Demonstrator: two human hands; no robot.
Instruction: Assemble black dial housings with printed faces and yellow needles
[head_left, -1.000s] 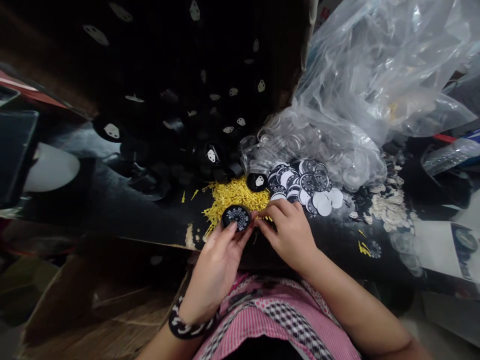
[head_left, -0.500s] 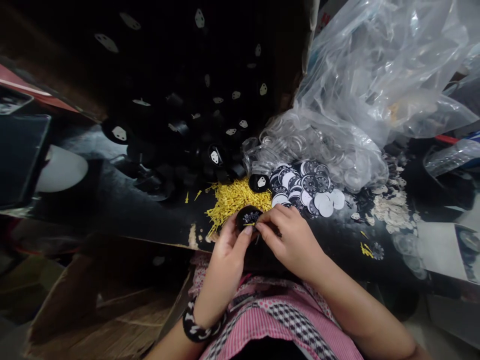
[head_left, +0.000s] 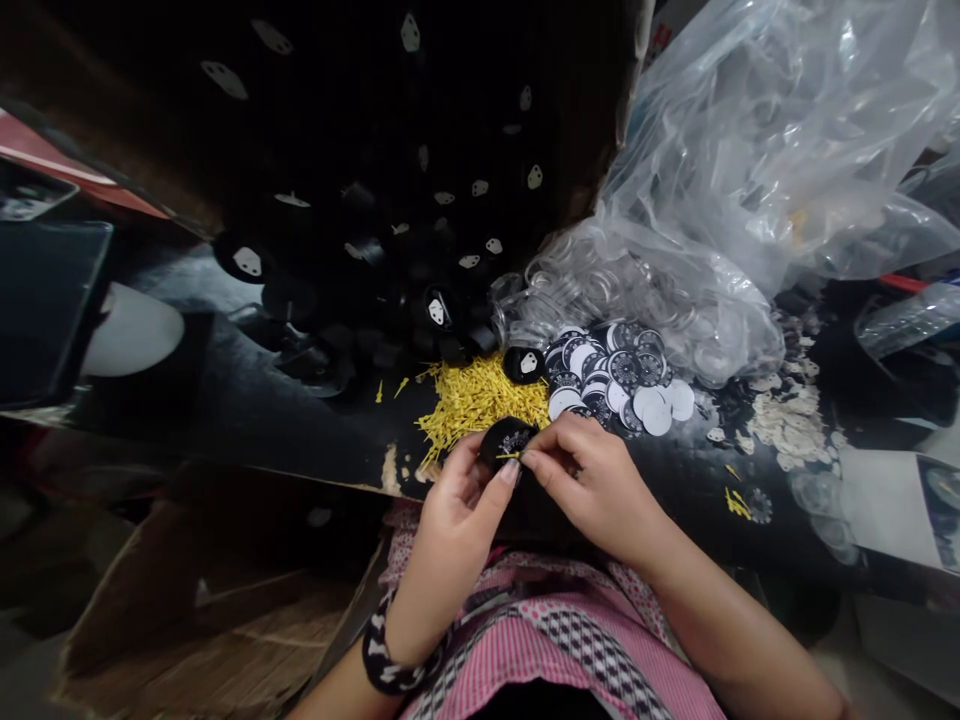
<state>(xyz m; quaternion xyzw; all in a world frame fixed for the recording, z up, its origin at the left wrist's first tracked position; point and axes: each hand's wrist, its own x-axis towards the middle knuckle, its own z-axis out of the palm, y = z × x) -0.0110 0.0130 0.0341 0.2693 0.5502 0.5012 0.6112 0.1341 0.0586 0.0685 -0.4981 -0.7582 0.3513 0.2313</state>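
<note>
My left hand (head_left: 457,510) grips a small round black gauge (head_left: 507,440) with a white printed dial, tilted toward me. My right hand (head_left: 592,480) pinches a thin yellow pointer (head_left: 510,456) and presses it against the dial face. Both hands meet at the near edge of the dark work surface (head_left: 247,420), just in front of a heap of yellow pointers (head_left: 480,398). To the right of that heap lies a pile of round printed dial discs (head_left: 615,375), some face up, some showing white backs.
Several black gauge housings (head_left: 439,310) with white labels are heaped behind the yellow pile. A crumpled clear plastic bag (head_left: 750,170) holding clear round lenses (head_left: 600,290) fills the right. White scraps (head_left: 787,420) lie at the right. A cardboard box (head_left: 202,620) sits low at the left.
The gauge lay flat in my left hand with its dial up; now it is tilted and drawn nearer. My right hand brought a yellow pointer from the heap onto the dial.
</note>
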